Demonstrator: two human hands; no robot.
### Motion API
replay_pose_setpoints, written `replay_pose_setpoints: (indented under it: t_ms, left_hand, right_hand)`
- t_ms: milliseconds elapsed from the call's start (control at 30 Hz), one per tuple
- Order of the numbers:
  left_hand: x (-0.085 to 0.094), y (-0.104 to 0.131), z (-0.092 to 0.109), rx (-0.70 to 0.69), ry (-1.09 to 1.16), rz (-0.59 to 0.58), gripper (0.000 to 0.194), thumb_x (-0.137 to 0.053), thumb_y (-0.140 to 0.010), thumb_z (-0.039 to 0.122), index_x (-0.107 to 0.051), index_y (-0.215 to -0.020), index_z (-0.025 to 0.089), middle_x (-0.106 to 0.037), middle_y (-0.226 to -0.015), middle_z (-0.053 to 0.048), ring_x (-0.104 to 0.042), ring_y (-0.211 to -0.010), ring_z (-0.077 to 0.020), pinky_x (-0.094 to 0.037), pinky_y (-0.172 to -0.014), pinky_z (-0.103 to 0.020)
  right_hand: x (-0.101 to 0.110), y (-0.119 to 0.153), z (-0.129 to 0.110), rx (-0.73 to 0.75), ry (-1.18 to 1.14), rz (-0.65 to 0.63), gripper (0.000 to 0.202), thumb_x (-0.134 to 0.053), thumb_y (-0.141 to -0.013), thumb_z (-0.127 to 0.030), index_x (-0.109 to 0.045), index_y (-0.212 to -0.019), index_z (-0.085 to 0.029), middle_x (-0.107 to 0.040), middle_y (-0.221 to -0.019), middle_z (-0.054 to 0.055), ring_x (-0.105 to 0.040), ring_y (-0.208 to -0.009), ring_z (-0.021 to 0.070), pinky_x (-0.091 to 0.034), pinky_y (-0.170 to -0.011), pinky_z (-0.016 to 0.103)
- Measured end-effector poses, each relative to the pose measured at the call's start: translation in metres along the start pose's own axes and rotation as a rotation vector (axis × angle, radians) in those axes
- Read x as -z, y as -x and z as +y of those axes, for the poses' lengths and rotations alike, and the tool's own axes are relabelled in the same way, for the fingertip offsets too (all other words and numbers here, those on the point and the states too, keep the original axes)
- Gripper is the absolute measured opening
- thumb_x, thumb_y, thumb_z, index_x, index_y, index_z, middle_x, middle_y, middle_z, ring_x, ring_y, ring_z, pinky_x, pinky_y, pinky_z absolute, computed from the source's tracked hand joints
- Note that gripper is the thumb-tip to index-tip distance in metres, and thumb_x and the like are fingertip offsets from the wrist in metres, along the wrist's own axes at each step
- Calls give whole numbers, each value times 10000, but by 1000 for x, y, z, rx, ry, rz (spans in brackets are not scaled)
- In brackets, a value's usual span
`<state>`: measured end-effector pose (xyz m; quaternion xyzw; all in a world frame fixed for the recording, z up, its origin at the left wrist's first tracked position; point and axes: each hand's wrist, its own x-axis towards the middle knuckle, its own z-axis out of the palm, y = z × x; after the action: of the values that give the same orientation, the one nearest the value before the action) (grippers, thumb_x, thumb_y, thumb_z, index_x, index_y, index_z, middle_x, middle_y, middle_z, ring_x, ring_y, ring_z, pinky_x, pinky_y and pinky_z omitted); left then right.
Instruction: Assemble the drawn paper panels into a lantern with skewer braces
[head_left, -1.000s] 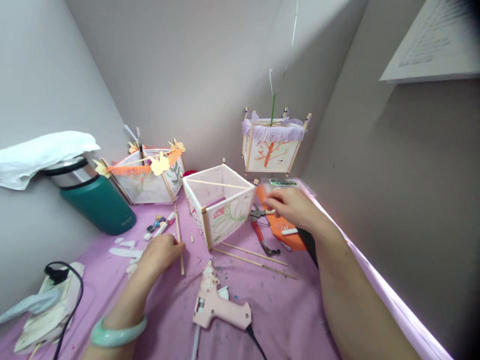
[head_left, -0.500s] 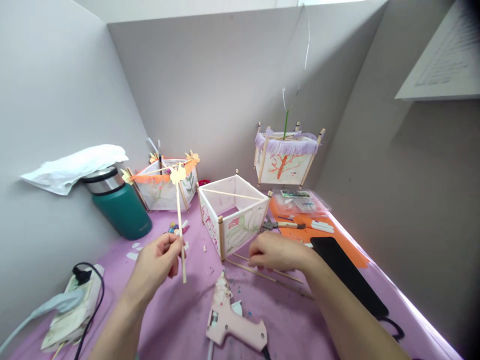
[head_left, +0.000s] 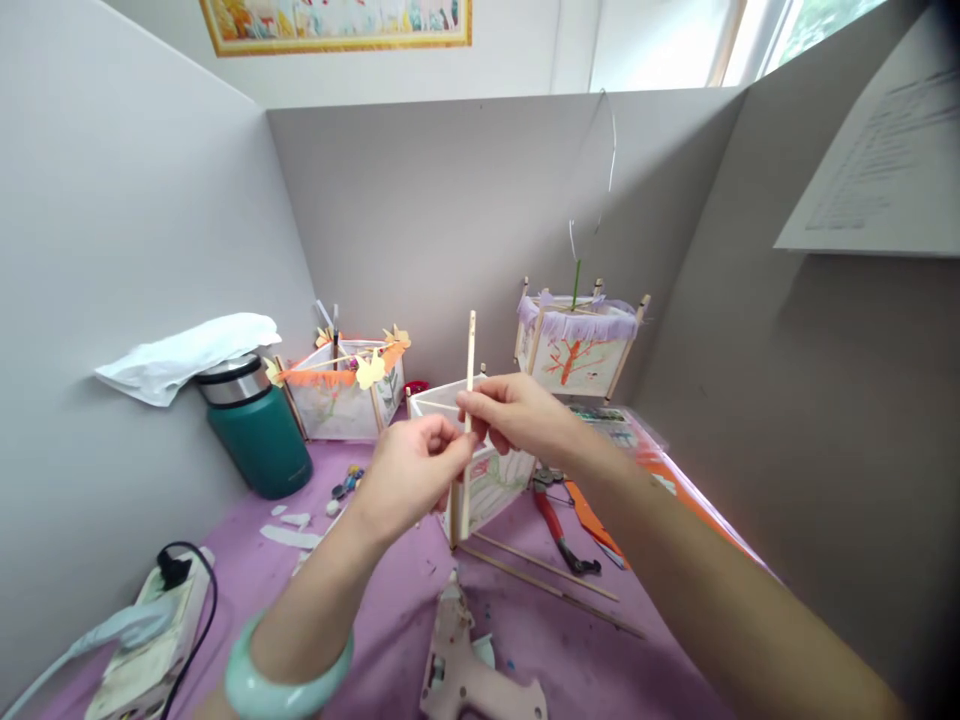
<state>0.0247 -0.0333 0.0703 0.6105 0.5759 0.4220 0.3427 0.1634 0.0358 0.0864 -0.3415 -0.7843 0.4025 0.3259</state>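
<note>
Wooden stick (head_left: 471, 345), pale, slim, straight, nearly upright in the fingers (head_left: 480, 405)

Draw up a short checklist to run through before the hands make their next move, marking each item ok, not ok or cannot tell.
1. Pale, thin wooden stick secured: ok; the left hand pinches it lower, the right hand higher.
2. Stick upright: ok, nearly vertical.
3. Stick's lower end apart from the white, drawn-on, wood-cornered box: cannot tell; they overlap in view.
4. Box fully visible: not ok; the hands hide part of it.
5. Pale pink plastic glue gun cool: cannot tell; heat does not show.
6. Red-handled metal pliers out of the hands: ok, lying right of the box.
</note>
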Motion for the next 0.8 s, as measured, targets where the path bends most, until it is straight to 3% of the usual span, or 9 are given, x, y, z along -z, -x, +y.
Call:
replay_pose_setpoints:
  t_ms: [67, 200, 267, 533, 800]
  left_hand:
    - [4, -17, 2, -52, -23, -16, 324, -498, -818, 454, -523, -651, 178, -473, -401, 67, -410, -303, -64, -321, -346, -175]
    - [16, -44, -13, -133, -105, 137, 265, -482, -823, 420, -572, -750, 182, -559, -489, 47, -457, -338, -75, -353, -372, -187]
    - [21, -49, -23, -129, -141, 148, 248, -492, -815, 408, -583, -763, 184, -520, -434, 57, -465, -351, -83, -365, -397, -185]
    - [23, -47, -49, -87, -178, -10, 256, -488, -805, 392, -615, -799, 169, -499, -412, 47, -507, -398, -107, -379, -429, -196]
    - [23, -58, -61, -102, -211, -26, 246, -478, -812, 380, -615, -796, 177, -564, -467, 25, -549, -428, -116, -410, -465, -210]
  right_hand:
    - [6, -16, 1, 16, 31, 69, 314, -478, -861, -343, -586, -646, -142, -559, -517, -25, -435, -348, 36, -297, -352, 159]
    - [18, -49, 9, -71, 119, 277, 329, -429, -885, -296, -544, -616, -145, -595, -556, 0, -440, -331, 36, -301, -349, 159]
    - [21, -62, 17, -134, 164, 323, 331, -419, -890, -289, -548, -623, -141, -630, -597, 21, -444, -333, 32, -300, -352, 155]
    - [4, -77, 50, -183, 232, 234, 318, -486, -854, -288, -612, -611, -126, -665, -589, 28, -482, -341, 36, -345, -405, 152]
    - [-4, -80, 67, -284, 161, 111, 330, -487, -856, -353, -627, -662, -126, -666, -606, 42, -420, -314, 39, -279, -333, 177]
